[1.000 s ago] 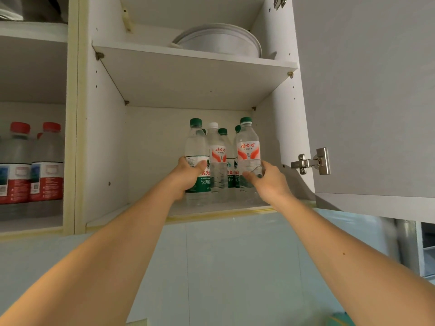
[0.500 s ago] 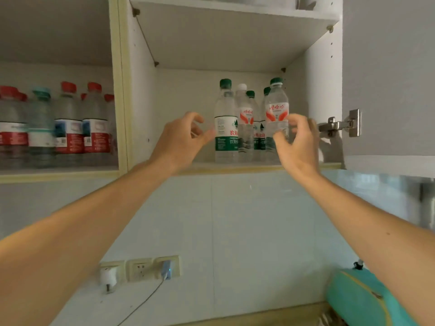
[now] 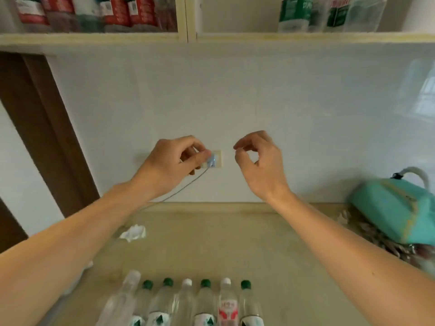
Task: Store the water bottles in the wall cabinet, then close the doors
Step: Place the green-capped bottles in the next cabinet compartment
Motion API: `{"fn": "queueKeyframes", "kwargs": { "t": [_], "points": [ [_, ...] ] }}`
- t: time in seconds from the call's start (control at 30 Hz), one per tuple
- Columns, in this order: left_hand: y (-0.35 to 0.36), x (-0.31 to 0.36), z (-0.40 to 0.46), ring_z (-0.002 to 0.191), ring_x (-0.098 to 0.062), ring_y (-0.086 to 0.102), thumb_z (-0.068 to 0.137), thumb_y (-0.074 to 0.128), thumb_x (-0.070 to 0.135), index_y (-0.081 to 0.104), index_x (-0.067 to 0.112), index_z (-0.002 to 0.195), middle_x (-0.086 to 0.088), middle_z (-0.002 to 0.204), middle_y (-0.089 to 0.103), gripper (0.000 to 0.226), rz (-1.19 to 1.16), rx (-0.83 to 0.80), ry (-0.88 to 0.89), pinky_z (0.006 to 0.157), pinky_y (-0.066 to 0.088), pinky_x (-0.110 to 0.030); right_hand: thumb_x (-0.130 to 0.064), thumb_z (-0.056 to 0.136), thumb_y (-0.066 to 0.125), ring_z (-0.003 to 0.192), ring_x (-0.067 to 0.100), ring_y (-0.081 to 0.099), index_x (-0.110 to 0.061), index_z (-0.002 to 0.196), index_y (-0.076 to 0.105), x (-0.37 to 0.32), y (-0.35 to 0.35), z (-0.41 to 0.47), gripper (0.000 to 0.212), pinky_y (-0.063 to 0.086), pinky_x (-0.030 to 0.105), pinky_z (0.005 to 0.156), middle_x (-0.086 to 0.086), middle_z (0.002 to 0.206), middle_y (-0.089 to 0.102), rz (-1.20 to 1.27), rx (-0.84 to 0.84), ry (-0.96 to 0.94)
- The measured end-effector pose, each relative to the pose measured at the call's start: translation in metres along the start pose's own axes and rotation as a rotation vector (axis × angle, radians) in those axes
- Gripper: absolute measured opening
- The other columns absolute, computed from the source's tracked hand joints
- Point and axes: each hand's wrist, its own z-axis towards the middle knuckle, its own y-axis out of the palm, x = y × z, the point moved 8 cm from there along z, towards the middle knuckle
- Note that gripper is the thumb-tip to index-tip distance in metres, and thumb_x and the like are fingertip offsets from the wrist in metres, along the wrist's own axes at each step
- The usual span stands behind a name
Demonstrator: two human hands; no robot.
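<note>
A row of several water bottles (image 3: 186,304) with green and white caps stands on the beige counter (image 3: 235,250) at the bottom of the view. My left hand (image 3: 169,165) and my right hand (image 3: 259,161) hang in mid-air in front of the white wall, fingers loosely curled, holding nothing. They are well above the bottles and below the wall cabinet (image 3: 211,37). Stored bottles show at the top: green-labelled ones (image 3: 329,12) in the right compartment, red-labelled ones (image 3: 94,12) in the left.
A turquoise bag (image 3: 395,208) lies on the counter at the right. A crumpled white tissue (image 3: 133,232) lies left of centre. A wall socket (image 3: 215,158) with a plug and a thin cable sits behind my left hand. A dark door frame (image 3: 42,128) stands at the left.
Both hands have let go of the bottles on the shelf and come down and back. The view has dropped from the cabinet to the counter and the row of bottles.
</note>
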Motion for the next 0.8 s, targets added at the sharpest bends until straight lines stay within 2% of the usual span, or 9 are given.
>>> {"fn": "queueKeyframes", "kwargs": {
  "t": [0.1,0.17,0.27,0.37,0.47,0.6,0.73,0.8],
  "points": [
    [0.020,-0.065,-0.047,0.064,-0.009,0.068,0.093,0.068,0.039,0.070,0.028,0.091,0.008,0.074,0.071,0.012,0.022,-0.062,-0.167,0.066,0.056,-0.027,-0.018,0.087,0.064,0.092,0.005,0.060,-0.019,0.086,0.069,0.040,0.047,-0.045,0.006,0.040,0.006,0.068,-0.005,0.103,0.061,0.007,-0.123,0.171],
    [0.032,-0.107,-0.075,0.067,-0.006,0.068,0.093,0.068,0.040,0.071,0.025,0.092,0.009,0.074,0.071,0.015,0.059,-0.078,-0.264,0.068,0.055,-0.028,-0.017,0.088,0.065,0.093,0.007,0.061,-0.016,0.092,0.071,0.068,0.069,-0.074,0.008,0.042,0.008,0.073,-0.004,0.106,0.061,-0.037,-0.196,0.259],
    [0.045,-0.171,-0.119,0.080,-0.009,0.067,0.091,0.071,0.037,0.072,0.019,0.093,0.010,0.084,0.070,0.018,0.158,-0.055,-0.432,0.069,0.051,-0.027,-0.023,0.089,0.063,0.092,0.012,0.062,-0.019,0.096,0.071,0.111,0.090,-0.120,0.012,0.047,0.025,0.079,-0.002,0.107,0.064,-0.141,-0.276,0.390],
    [0.059,-0.232,-0.167,0.100,-0.022,0.066,0.091,0.070,0.035,0.070,0.011,0.108,-0.001,0.104,0.070,0.029,0.268,-0.073,-0.652,0.082,0.052,-0.035,-0.025,0.089,0.062,0.090,0.011,0.062,-0.023,0.098,0.070,0.154,0.101,-0.167,0.012,0.044,0.021,0.070,-0.001,0.106,0.067,-0.178,-0.333,0.545],
    [0.067,-0.276,-0.216,0.118,-0.033,0.057,0.091,0.069,0.042,0.058,0.007,0.130,-0.013,0.130,0.060,0.053,0.457,-0.151,-0.878,0.097,0.049,-0.046,-0.024,0.090,0.063,0.094,0.016,0.063,-0.018,0.103,0.071,0.193,0.102,-0.208,0.017,0.051,0.029,0.079,0.003,0.109,0.068,-0.204,-0.359,0.698],
    [0.074,-0.309,-0.254,0.118,-0.038,0.055,0.090,0.068,0.048,0.047,0.007,0.136,-0.019,0.131,0.054,0.066,0.563,-0.215,-1.019,0.094,0.050,-0.046,-0.026,0.092,0.064,0.102,0.022,0.063,-0.014,0.120,0.064,0.230,0.097,-0.252,0.031,0.054,0.041,0.091,0.008,0.124,0.061,-0.254,-0.384,0.868],
    [0.082,-0.323,-0.262,0.106,-0.037,0.062,0.092,0.068,0.042,0.047,0.005,0.129,-0.018,0.122,0.060,0.056,0.475,-0.186,-1.063,0.086,0.055,-0.047,-0.032,0.092,0.067,0.115,0.027,0.057,-0.012,0.138,0.051,0.255,0.094,-0.280,0.053,0.049,0.040,0.099,0.012,0.140,0.046,-0.310,-0.421,1.008],
    [0.083,-0.326,-0.261,0.105,-0.036,0.062,0.093,0.067,0.038,0.049,0.006,0.125,-0.017,0.119,0.062,0.048,0.480,-0.179,-1.059,0.081,0.053,-0.044,-0.032,0.093,0.068,0.119,0.029,0.056,-0.011,0.143,0.047,0.264,0.095,-0.291,0.058,0.049,0.041,0.100,0.013,0.141,0.047,-0.279,-0.428,1.081]
  ]
}}
